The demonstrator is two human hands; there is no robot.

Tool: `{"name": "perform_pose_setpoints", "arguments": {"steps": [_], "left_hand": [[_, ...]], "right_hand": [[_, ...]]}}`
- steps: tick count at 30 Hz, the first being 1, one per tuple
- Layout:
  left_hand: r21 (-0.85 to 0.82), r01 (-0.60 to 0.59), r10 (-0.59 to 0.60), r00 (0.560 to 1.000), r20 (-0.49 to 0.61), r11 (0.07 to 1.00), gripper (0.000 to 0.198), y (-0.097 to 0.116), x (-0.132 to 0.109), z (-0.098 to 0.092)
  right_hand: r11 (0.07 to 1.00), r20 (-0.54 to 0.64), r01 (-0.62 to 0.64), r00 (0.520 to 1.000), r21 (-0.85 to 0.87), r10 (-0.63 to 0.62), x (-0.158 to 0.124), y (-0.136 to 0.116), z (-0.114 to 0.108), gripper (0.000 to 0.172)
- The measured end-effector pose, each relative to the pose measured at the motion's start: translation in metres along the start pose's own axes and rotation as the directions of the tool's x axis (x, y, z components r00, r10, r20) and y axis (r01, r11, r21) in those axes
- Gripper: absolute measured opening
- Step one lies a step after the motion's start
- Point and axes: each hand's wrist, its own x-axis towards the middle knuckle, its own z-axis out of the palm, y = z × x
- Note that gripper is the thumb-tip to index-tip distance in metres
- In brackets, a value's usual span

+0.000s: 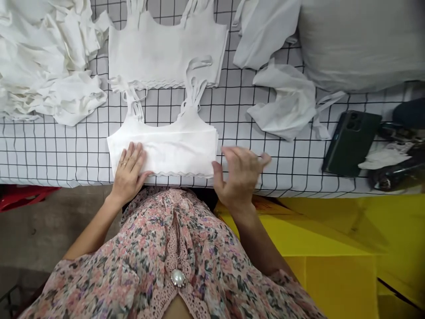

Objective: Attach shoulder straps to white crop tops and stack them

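A white sleeveless top (pixel 162 148) lies folded on the grid-patterned cloth (pixel 76 150), its straps pointing away from me and its scalloped hem near the table edge. My left hand (pixel 129 170) rests flat on the lower left of the top, fingers spread slightly. My right hand (pixel 241 175) sits just beyond the top's right edge, fingers apart and holding nothing, its thumb by the folded edge. A second folded white top (pixel 166 51) lies farther away, its hem close to the first top's straps.
A heap of white fabric (pixel 49 66) lies at the far left. Loose white pieces (pixel 285 102) and a grey cushion (pixel 361 44) are at the right, beside a dark green phone (pixel 351 142). Yellow board (pixel 332 239) lies below the table's right front edge.
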Motion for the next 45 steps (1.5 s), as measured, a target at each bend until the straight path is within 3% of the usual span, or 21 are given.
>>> {"name": "perform_pose_setpoints", "arguments": {"steps": [4, 5, 8, 11, 13, 15, 18, 21, 24, 29, 33, 36, 38, 41, 43, 45], "left_hand": [[0.024, 0.131, -0.131, 0.991, 0.002, 0.991, 0.080, 0.002, 0.014, 0.014], [0.040, 0.186, -0.186, 0.982, -0.014, 0.982, 0.086, 0.002, 0.013, 0.016], [0.068, 0.293, -0.289, 0.955, -0.067, 0.954, 0.098, 0.002, 0.007, 0.020], [0.076, 0.300, -0.293, 0.952, -0.089, 0.951, 0.099, 0.003, 0.009, 0.020], [0.086, 0.297, -0.289, 0.953, -0.090, 0.951, 0.097, 0.004, 0.018, 0.021], [0.092, 0.300, -0.294, 0.953, -0.080, 0.949, 0.095, 0.004, 0.029, 0.024], [0.084, 0.326, -0.321, 0.944, -0.069, 0.942, 0.096, 0.004, 0.036, 0.031], [0.085, 0.348, -0.342, 0.936, -0.077, 0.934, 0.096, 0.008, 0.036, 0.035], [0.079, 0.356, -0.349, 0.933, -0.082, 0.931, 0.095, 0.011, 0.034, 0.034], [0.084, 0.365, -0.359, 0.930, -0.079, 0.927, 0.094, 0.015, 0.036, 0.032], [0.063, 0.369, -0.366, 0.929, -0.051, 0.927, 0.092, 0.015, 0.031, 0.031], [-0.149, 0.347, -0.358, 0.932, -0.057, 0.926, 0.080, 0.001, 0.031, 0.018], [-0.407, 0.317, -0.393, 0.912, -0.117, 0.857, 0.065, -0.019, 0.043, -0.002], [-0.754, 0.249, -0.511, 0.849, -0.131, 0.608, 0.047, -0.059, 0.083, -0.040], [-0.862, 0.249, -0.516, 0.857, -0.017, 0.442, 0.037, -0.085, 0.118, -0.061], [-0.924, 0.279, -0.432, 0.890, 0.147, 0.260, 0.029, -0.105, 0.150, -0.074]], "right_hand": [[0.971, 0.195, 0.240, 0.951, 0.023, -0.240, 0.023, -0.032, 0.019, 0.073], [0.967, 0.229, 0.255, 0.940, 0.017, -0.252, 0.023, -0.030, 0.023, 0.077], [0.983, 0.260, 0.160, 0.957, -0.091, -0.132, 0.026, -0.004, 0.026, 0.089], [0.985, 0.099, 0.169, 0.981, -0.024, -0.166, 0.062, 0.011, 0.024, 0.071], [0.948, 0.020, 0.289, 0.955, 0.133, -0.294, 0.106, -0.004, 0.030, 0.048], [0.880, 0.032, 0.421, 0.898, 0.221, -0.438, 0.156, -0.034, 0.046, 0.036], [0.793, 0.155, 0.582, 0.779, 0.181, -0.607, 0.217, -0.074, 0.082, 0.029], [0.733, 0.180, 0.649, 0.711, 0.202, -0.679, 0.253, -0.085, 0.112, 0.030], [0.747, 0.100, 0.615, 0.751, 0.252, -0.653, 0.277, -0.079, 0.125, 0.027], [0.822, 0.013, 0.513, 0.847, 0.248, -0.532, 0.326, -0.074, 0.124, 0.030], [0.803, -0.011, 0.490, 0.855, 0.340, -0.518, 0.358, -0.081, 0.116, 0.034], [0.702, -0.084, 0.506, 0.836, 0.501, -0.543, 0.358, -0.092, 0.104, 0.035], [0.620, -0.146, 0.521, 0.821, 0.586, -0.552, 0.347, -0.102, 0.092, 0.037], [0.505, -0.214, 0.517, 0.814, 0.691, -0.539, 0.323, -0.115, 0.075, 0.032], [0.427, -0.246, 0.502, 0.815, 0.752, -0.524, 0.311, -0.122, 0.068, 0.029], [0.358, -0.265, 0.482, 0.818, 0.799, -0.510, 0.304, -0.127, 0.067, 0.028]]}}
